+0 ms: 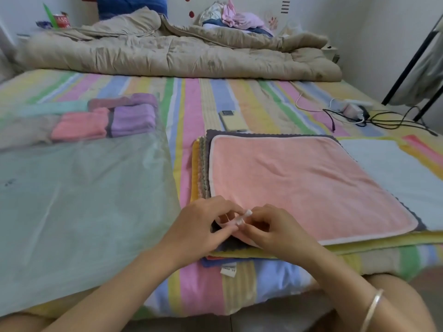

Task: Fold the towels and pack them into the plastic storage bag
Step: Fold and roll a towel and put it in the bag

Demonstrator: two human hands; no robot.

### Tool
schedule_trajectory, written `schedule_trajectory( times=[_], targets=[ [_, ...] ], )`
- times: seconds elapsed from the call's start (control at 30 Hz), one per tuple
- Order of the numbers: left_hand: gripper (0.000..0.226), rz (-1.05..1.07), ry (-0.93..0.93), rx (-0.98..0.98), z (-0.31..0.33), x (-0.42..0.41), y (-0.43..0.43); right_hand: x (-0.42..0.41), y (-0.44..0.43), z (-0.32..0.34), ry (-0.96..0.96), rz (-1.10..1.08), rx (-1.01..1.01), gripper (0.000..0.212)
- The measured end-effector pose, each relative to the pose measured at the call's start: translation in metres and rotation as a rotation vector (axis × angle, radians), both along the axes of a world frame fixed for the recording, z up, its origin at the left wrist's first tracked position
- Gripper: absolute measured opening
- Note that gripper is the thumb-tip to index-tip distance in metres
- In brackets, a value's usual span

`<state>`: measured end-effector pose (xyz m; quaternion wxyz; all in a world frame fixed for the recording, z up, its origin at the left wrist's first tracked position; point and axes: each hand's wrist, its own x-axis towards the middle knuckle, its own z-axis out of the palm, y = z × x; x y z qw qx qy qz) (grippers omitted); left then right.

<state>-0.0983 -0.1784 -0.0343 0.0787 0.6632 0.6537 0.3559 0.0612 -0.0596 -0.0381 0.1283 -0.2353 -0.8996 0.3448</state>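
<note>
A pink towel (304, 180) with a white hem lies flat on top of a stack of several towels (201, 168) on the striped bed. My left hand (203, 226) and my right hand (273, 232) meet at its near left corner, and both pinch that corner, lifting it a little off the grey towel beneath. A clear plastic storage bag (79, 200) lies flat to the left. Inside its far end sit folded towels: a pink one (81, 127), a purple one (134, 119) and others behind.
A phone (231, 121) lies just beyond the stack. Cables and a charger (352, 111) sprawl at the right. A white cloth (395, 171) lies right of the stack. A beige quilt (167, 53) is heaped at the back. A black stand (412, 61) leans at far right.
</note>
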Motion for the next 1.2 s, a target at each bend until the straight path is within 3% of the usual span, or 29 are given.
schedule_trajectory(
  times=[0.17, 0.27, 0.37, 0.47, 0.63, 0.93, 1.1, 1.2],
  targets=[
    [0.019, 0.101, -0.155, -0.014, 0.001, 0.005, -0.004, 0.004, -0.007, -0.007, 0.037, 0.039, 0.134, 0.029],
    [0.023, 0.164, -0.165, -0.027, 0.001, 0.009, -0.001, 0.013, -0.01, -0.012, 0.074, 0.066, 0.215, 0.01],
    [0.02, 0.21, -0.142, -0.014, 0.0, 0.011, 0.003, 0.03, -0.008, -0.018, 0.101, 0.07, 0.342, 0.02],
    [0.028, 0.271, -0.175, -0.021, -0.004, 0.01, 0.005, 0.052, 0.006, -0.018, 0.122, 0.006, 0.433, 0.015],
    [0.016, 0.306, -0.2, -0.113, -0.008, 0.01, 0.003, 0.092, 0.034, -0.009, 0.067, -0.033, 0.495, 0.014],
    [0.028, 0.27, -0.121, -0.246, 0.006, 0.009, -0.001, 0.141, 0.081, 0.0, 0.044, -0.149, 0.502, 0.032],
    [0.015, 0.345, -0.052, -0.255, 0.014, 0.009, 0.0, 0.163, 0.115, 0.009, 0.023, -0.326, 0.424, 0.035],
    [0.009, 0.38, -0.136, -0.197, 0.016, 0.002, 0.008, 0.175, 0.133, 0.012, 0.075, -0.422, 0.316, 0.031]
  ],
)
